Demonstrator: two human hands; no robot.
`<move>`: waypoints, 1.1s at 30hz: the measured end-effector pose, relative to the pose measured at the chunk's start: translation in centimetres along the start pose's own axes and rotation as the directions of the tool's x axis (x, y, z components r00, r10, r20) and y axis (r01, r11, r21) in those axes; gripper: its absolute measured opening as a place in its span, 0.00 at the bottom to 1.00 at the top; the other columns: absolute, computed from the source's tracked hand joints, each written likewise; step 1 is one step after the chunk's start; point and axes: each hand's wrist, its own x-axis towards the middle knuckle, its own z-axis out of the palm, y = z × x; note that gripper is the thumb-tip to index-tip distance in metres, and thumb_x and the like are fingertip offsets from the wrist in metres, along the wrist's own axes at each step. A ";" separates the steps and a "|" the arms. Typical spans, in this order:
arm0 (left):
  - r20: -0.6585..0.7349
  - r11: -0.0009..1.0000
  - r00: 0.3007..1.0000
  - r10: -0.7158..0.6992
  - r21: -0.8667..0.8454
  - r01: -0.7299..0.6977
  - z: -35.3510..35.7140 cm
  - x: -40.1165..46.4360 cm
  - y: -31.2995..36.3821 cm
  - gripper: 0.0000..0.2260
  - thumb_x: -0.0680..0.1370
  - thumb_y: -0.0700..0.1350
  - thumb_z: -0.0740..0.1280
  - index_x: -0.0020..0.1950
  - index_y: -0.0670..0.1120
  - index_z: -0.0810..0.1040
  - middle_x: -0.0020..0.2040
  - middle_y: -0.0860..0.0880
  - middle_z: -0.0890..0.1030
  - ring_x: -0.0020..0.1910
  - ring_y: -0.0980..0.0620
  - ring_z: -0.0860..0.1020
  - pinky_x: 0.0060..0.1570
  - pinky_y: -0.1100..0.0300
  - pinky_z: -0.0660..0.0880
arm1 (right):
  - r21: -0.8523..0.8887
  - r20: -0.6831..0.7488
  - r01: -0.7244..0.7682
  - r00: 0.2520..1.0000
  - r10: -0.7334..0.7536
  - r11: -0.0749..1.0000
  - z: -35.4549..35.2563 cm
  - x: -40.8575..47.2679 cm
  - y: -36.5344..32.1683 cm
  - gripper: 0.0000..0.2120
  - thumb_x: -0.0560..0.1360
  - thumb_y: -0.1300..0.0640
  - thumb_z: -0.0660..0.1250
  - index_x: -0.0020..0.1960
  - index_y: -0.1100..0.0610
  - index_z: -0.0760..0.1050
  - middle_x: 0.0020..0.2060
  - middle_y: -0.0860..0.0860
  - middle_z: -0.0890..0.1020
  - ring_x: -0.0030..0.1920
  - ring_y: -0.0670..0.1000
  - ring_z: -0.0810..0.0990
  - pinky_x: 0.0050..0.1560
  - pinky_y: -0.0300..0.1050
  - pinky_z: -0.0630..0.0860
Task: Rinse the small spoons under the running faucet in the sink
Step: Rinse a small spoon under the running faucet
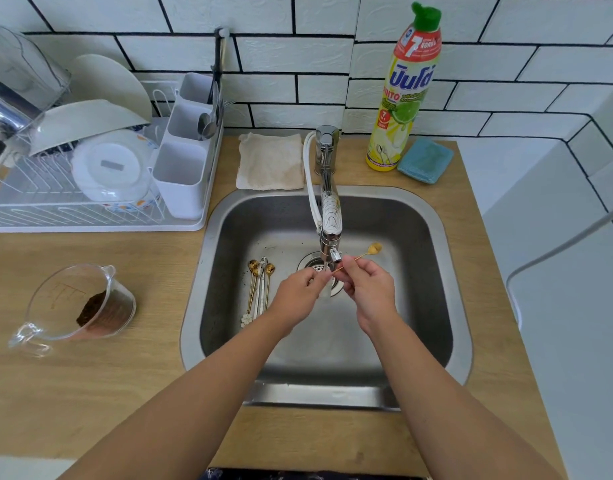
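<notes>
Gold small spoon, thin-handled, bowl coated with brown residue.

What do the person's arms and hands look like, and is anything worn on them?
Both forearms are bare up to the bottom edge of the picture: no sleeves show. The left hand and the right hand wear no gloves, and no watch, bracelet or ring is visible. The fingernails are too small to judge.

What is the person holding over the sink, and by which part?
A small gold spoon. The right hand pinches its thin handle, the left hand fingers the handle's end under the faucet.
</notes>
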 end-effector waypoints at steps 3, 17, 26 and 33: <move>0.145 0.979 0.989 -0.009 -0.202 0.039 -0.3 -0.3 -0.4 0.10 0.85 0.48 0.59 0.48 0.46 0.75 0.35 0.54 0.79 0.31 0.56 0.71 0.30 0.66 0.68 | 0.033 -0.021 0.015 1.000 -0.014 0.999 -0.4 0.2 -0.4 0.07 0.81 0.60 0.70 0.43 0.57 0.81 0.39 0.50 0.89 0.35 0.42 0.85 0.33 0.32 0.76; 0.366 0.961 0.923 -0.117 -0.191 0.198 0.4 -1.5 -1.3 0.17 0.86 0.52 0.57 0.42 0.44 0.74 0.25 0.52 0.73 0.23 0.57 0.68 0.24 0.68 0.65 | 0.413 0.108 -0.193 0.981 0.162 0.890 1.8 -0.1 1.1 0.13 0.87 0.59 0.57 0.46 0.61 0.73 0.42 0.58 0.86 0.34 0.49 0.84 0.34 0.40 0.80; -0.151 0.757 0.985 -0.078 0.634 0.157 -4.4 2.0 -7.0 0.08 0.84 0.49 0.61 0.58 0.46 0.73 0.56 0.44 0.78 0.49 0.49 0.76 0.45 0.56 0.72 | 0.462 0.140 -0.274 0.962 0.236 0.843 0.0 0.1 0.5 0.11 0.84 0.59 0.60 0.44 0.55 0.72 0.39 0.53 0.87 0.18 0.42 0.59 0.19 0.34 0.55; -0.194 0.552 0.961 -0.199 0.787 0.274 -4.7 4.1 -7.4 0.11 0.84 0.44 0.61 0.65 0.43 0.74 0.56 0.42 0.79 0.51 0.44 0.79 0.45 0.52 0.76 | 0.406 0.150 -0.299 0.954 0.260 0.864 -0.4 -0.4 0.4 0.09 0.84 0.54 0.63 0.47 0.55 0.77 0.38 0.51 0.87 0.18 0.42 0.58 0.19 0.35 0.53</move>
